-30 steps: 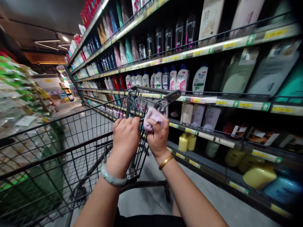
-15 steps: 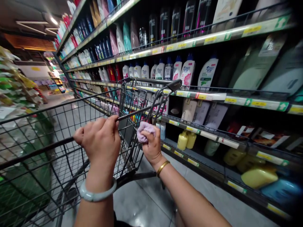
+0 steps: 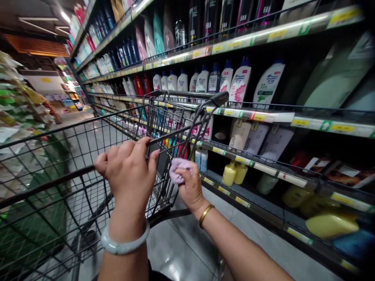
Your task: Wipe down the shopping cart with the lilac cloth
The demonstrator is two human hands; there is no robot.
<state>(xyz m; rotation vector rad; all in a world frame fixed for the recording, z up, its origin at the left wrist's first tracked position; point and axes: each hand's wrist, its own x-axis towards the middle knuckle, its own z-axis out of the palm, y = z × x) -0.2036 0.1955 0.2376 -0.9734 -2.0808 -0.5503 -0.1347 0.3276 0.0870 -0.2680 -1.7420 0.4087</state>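
My left hand (image 3: 127, 168) is wrapped over the top side rail of a black wire shopping cart (image 3: 74, 176), its thumb lifted a little off the rail. A pale bangle (image 3: 125, 244) circles that wrist. Farther right, my right hand (image 3: 191, 188) clutches a crumpled lilac cloth (image 3: 180, 170) close to the cart's end wires; whether the cloth touches the wires I cannot tell. A gold bangle (image 3: 206, 216) sits on my right wrist. The cart's dark handle (image 3: 190, 94) lies beyond both hands, in front of the shelves.
Long shelves (image 3: 263, 171) of bottles run along the right, with white shampoo bottles (image 3: 240, 84) at handle height and yellow bottles (image 3: 229, 173) lower down. Packaged goods in a green bin (image 3: 47, 183) stand left of the cart. Grey floor tiles (image 3: 181, 246) show below.
My left thumb has come away from the rail. My right hand and the cloth have shifted slightly down. The shelf bottles sit farther right and appear larger in view.
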